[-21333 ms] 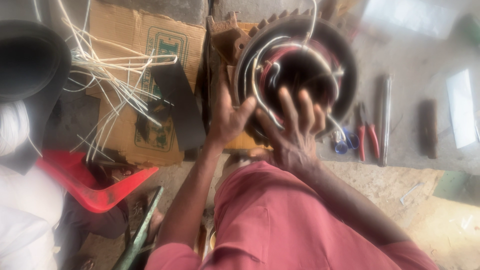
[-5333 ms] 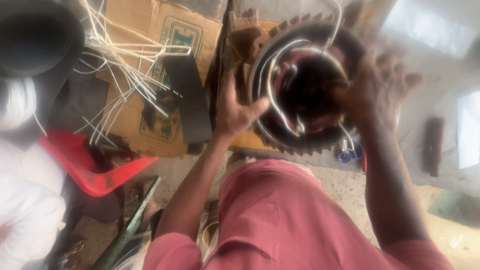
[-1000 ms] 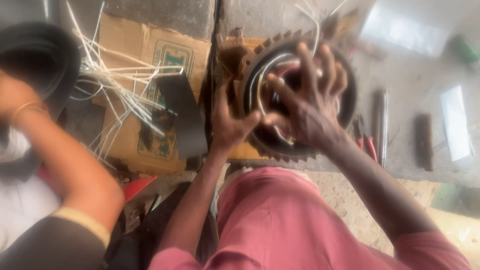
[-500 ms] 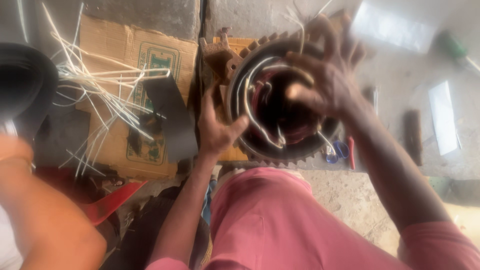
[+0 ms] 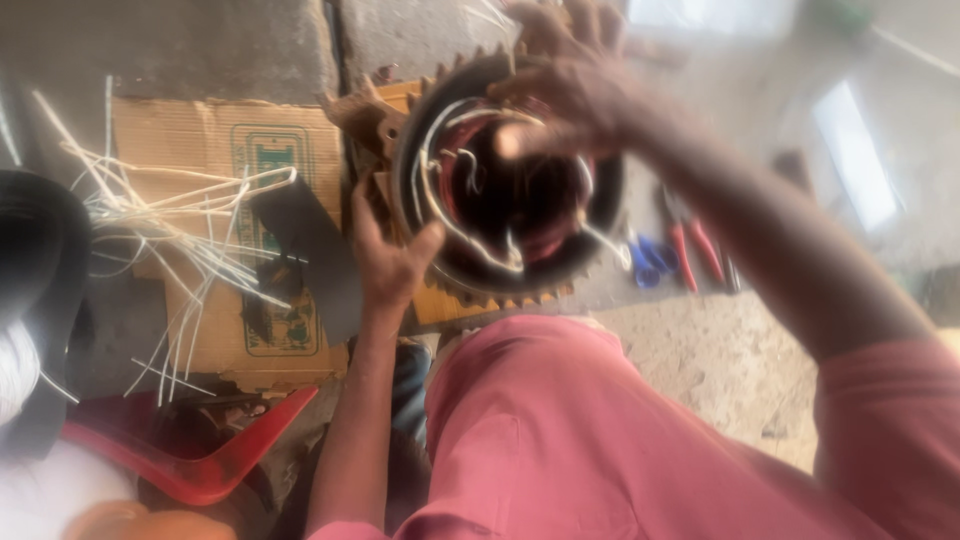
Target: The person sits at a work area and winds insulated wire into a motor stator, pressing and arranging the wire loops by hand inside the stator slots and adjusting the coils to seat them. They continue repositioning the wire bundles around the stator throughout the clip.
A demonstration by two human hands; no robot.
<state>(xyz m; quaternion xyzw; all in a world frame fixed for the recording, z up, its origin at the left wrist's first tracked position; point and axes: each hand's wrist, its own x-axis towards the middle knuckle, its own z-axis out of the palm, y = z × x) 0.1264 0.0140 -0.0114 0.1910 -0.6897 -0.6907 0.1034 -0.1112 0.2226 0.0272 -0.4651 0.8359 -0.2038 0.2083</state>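
The person's left hand [image 5: 388,262] gripped the left rim of a round, finned motor stator [image 5: 505,190], thumb hooked over the edge and palm pressed against the outer housing. The right hand [image 5: 570,85] was raised over the upper right part of the same stator, fingers spread and blurred; it touched or hovered at the rim, and whether it clasped anything could not be told. The stator stood on edge in the far middle of the scene, its open bore facing the camera. Inside it, reddish copper windings [image 5: 535,215] lined the bore, and white sleeved wires [image 5: 440,195] curved around the inner left edge.

The stator rested partly on an orange-brown object [image 5: 370,120] and on flattened cardboard [image 5: 190,140] that spread to the left. A dark flat piece [image 5: 310,250] lay on the cardboard just left of the left hand. Further left, a loose tangle of thin white strips [image 5: 170,235] covered the cardboard, and a black round shape [image 5: 40,250] sat at the left edge.

To the right of the stator, red-handled pliers [image 5: 695,250] and a blue-handled tool [image 5: 648,262] lay on the grey floor [image 5: 740,340]. Nearer, on the left, was a red plastic piece [image 5: 215,460]. The person's pink garment [image 5: 600,440] filled the near middle and right.
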